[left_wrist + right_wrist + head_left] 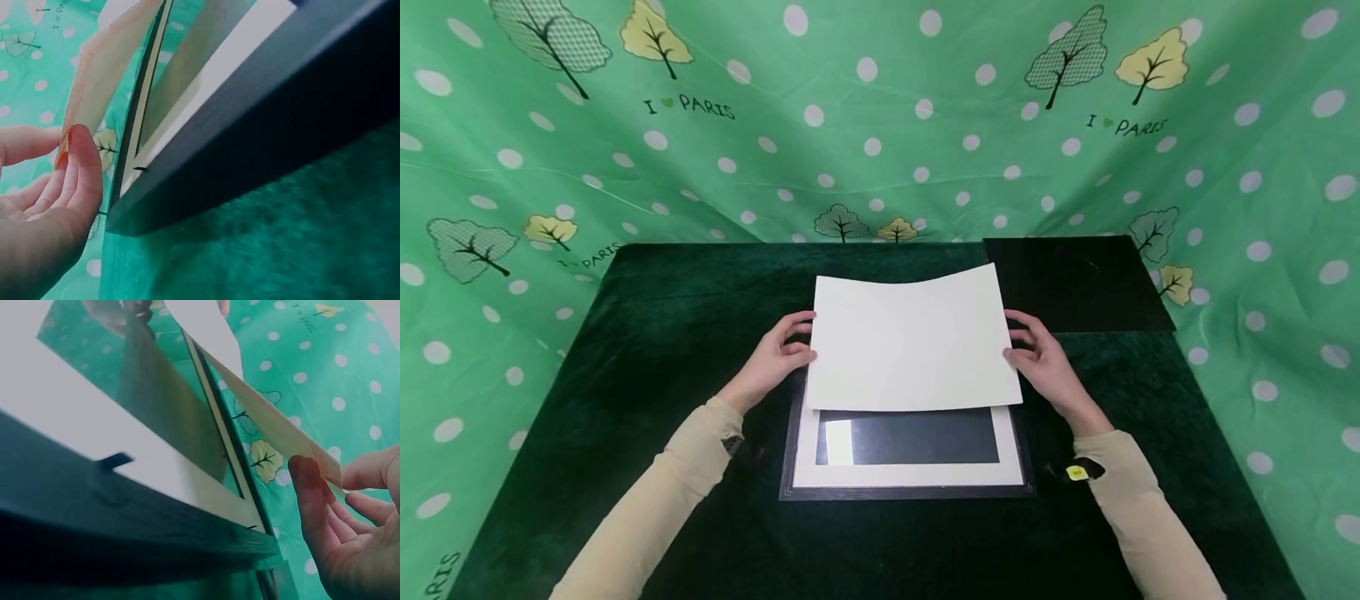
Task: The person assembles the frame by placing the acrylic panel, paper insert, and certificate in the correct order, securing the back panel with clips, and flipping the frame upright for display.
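Observation:
A white sheet (913,346), bowed between its two sides, is held above a dark picture frame (906,492). My left hand (781,350) pinches its left edge, thumb on one face and fingers on the other, as the left wrist view also shows. At the opposite edge my right hand (1037,354) pinches the sheet the same way. Beneath it, the frame lies flat with a white mat (910,475) around a glossy, reflecting pane (917,437). The sheet hides the frame's far part. A small dark tab (114,461) sticks out from the frame's inner edge.
A black flat board (1078,283) lies at the table's back right corner. Dark green velvety cloth (685,308) covers the table. Behind and beside it hangs a green dotted curtain (865,108) with tree prints.

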Motion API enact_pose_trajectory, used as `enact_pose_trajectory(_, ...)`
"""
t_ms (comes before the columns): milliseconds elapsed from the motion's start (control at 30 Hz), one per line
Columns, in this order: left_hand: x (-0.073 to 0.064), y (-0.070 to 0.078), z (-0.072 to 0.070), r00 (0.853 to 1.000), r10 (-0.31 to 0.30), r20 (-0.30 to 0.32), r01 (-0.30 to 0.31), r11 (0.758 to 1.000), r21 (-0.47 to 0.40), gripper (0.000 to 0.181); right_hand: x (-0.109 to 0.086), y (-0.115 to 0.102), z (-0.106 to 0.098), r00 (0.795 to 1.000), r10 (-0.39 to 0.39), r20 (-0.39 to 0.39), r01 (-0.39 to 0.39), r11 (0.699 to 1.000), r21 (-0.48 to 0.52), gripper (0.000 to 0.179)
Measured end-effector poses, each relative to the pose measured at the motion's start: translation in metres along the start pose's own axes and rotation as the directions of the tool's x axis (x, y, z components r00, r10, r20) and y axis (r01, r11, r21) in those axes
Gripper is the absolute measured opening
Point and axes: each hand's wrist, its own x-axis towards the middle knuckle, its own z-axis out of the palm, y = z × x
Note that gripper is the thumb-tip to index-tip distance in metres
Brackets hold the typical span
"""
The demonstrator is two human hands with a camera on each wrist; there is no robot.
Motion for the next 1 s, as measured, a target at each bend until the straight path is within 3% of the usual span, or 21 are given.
enact_pose_trajectory(533, -0.028, -0.012, 0.000, 1.000, 0.000, 0.021, -0.002, 0.998, 0.059, 0.054, -0.016, 0.013, 0.002, 0.993, 0.035, 0.110, -0.024, 0.995, -0.101, 0.057)
enact_pose_trajectory(1000, -0.045, -0.015, 0.003, 0.998, 0.009, 0.064, -0.024, 0.972, 0.234, 0.048, -0.033, 0.016, 0.001, 0.988, 0.047, 0.149, -0.023, 0.987, -0.157, 0.061)
